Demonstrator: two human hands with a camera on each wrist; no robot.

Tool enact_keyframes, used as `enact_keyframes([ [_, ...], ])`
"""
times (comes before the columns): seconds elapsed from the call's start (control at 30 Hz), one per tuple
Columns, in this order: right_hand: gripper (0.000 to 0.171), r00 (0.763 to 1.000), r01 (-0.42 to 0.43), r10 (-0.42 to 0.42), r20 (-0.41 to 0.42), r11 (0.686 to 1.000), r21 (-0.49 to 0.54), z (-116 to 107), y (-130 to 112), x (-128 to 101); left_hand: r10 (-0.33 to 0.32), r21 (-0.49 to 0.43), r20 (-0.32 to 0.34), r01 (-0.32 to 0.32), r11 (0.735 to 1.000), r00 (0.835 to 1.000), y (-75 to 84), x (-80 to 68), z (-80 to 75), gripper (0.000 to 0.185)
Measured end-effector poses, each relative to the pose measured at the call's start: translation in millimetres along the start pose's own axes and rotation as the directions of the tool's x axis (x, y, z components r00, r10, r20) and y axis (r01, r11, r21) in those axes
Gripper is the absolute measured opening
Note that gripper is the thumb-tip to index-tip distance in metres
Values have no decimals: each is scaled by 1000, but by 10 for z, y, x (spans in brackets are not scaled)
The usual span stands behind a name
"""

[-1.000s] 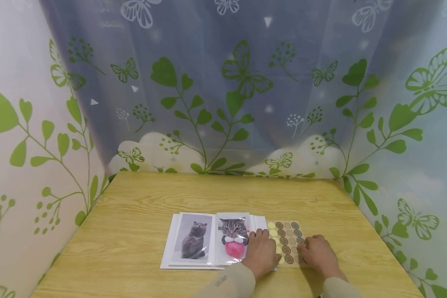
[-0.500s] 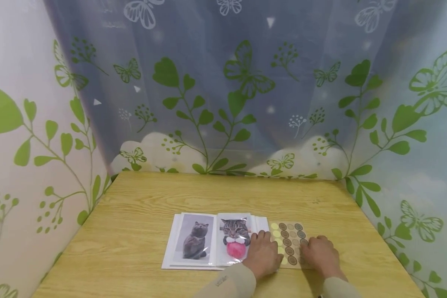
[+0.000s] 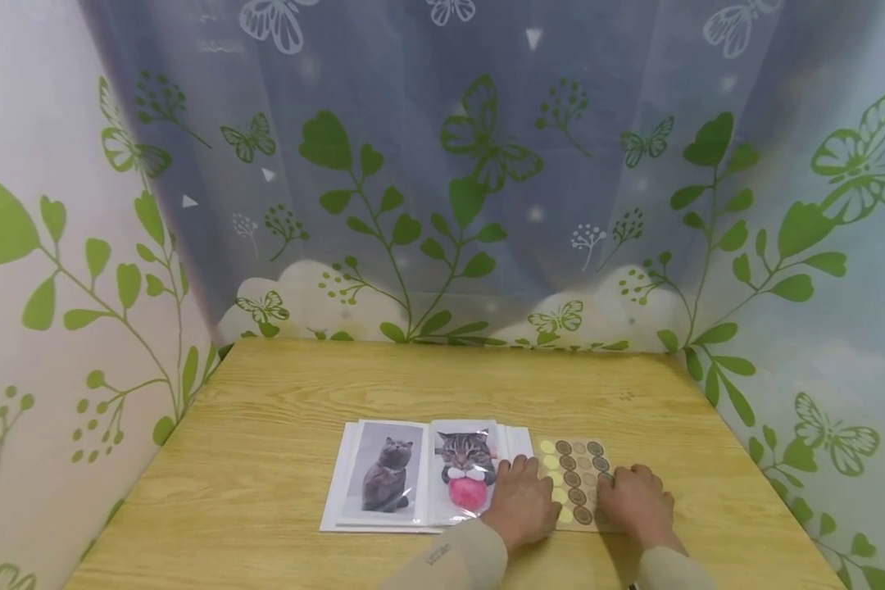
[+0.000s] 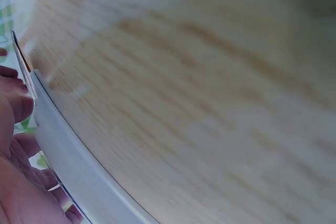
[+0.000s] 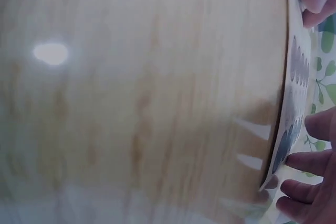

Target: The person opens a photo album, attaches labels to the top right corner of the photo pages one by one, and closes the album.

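Note:
An opened photo album (image 3: 329,516) lies flat, with a grey cat photo (image 3: 388,467) on its left page and a tabby cat photo (image 3: 466,455) on the right. My left hand (image 3: 519,501) rests on the album's right part, its fingers spread over the page and its thumb near the sticker sheet. That sheet of round stickers (image 3: 581,465), with yellow, brown and dark rows, lies against the album's right side. My right hand (image 3: 637,500) touches the sheet's right edge. In the right wrist view, the sticker sheet (image 5: 294,93) shows edge-on beside my right fingers (image 5: 310,161).
Everything lies on a wood-grain table (image 3: 265,385). Curtains (image 3: 383,213) with green leaves and butterflies stand behind it and on both sides. The album's thick white edge (image 4: 79,161) shows in the left wrist view.
Over the last second the album, sheet and hands shift slightly right in the head view, along with the background. Both hands keep nearly the same places on the album and the sheet.

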State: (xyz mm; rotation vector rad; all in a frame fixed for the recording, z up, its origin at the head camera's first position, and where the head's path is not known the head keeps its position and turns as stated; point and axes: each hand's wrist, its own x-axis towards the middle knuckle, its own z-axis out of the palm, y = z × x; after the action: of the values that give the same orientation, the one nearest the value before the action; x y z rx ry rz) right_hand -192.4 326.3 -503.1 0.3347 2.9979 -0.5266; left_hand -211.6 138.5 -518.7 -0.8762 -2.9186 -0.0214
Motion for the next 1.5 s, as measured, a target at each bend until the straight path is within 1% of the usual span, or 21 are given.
enact_keyframes([
  [0.13, 47, 1000, 11, -11, -7, 1000, -8, 2, 30, 12, 8, -1, 17, -8, 1000, 1000, 10, -6, -29, 34],
  [0.3, 48, 1000, 5, -6, 7, 999, 37, -27, -3, 31, 5, -25, 53, -4, 1000, 999, 23, -3, -73, 35],
  [0.37, 51, 1000, 7, -9, 20, 997, 70, -43, -35, 31, 5, -27, 60, -3, 1000, 998, 26, -1, -80, 34],
  [0.47, 54, 1000, 26, -27, 8, 995, 100, -48, -69, 20, 6, -26, 60, -5, 1000, 998, 27, 0, -84, 34],
  [0.53, 59, 999, 42, -42, -2, 991, 130, -51, -92, 2, 5, -33, 63, -3, 999, 998, 23, -4, -89, 36],
  [0.63, 69, 997, 76, -72, -27, 986, 148, -39, -118, -18, -3, -52, 69, 6, 999, 998, 9, -14, -95, 43],
  [0.77, 80, 995, 94, -87, -39, 976, 197, -20, -161, -16, -6, -72, 70, 11, 997, 998, -6, -26, -108, 47],
  [0.93, 76, 996, 77, -59, -72, 956, 282, 0, -197, -2, -7, -113, 87, 16, 994, 996, -8, -17, -109, 48],
  [1.0, 74, 995, 73, -49, -86, 949, 307, -3, -201, -2, -10, -134, 74, 20, 991, 997, -13, -11, -114, 46],
  [1.13, 73, 995, 74, -47, -89, 940, 334, -39, -217, -19, -21, -151, 8, 22, 988, 1000, -51, -10, -148, 43],
  [1.23, 73, 994, 78, -49, -93, 935, 346, -80, -243, -33, -45, -194, -18, 41, 980, 999, -103, -4, -183, 44],
  [1.37, 73, 990, 101, -61, -126, 935, 341, -137, -295, -27, -81, -296, -57, 61, 953, 995, -220, 8, -260, 48],
  [1.5, 74, 986, 124, -78, -146, 931, 344, -187, -365, -19, -119, -373, -90, 77, 925, 989, -386, 27, -351, 54],
])
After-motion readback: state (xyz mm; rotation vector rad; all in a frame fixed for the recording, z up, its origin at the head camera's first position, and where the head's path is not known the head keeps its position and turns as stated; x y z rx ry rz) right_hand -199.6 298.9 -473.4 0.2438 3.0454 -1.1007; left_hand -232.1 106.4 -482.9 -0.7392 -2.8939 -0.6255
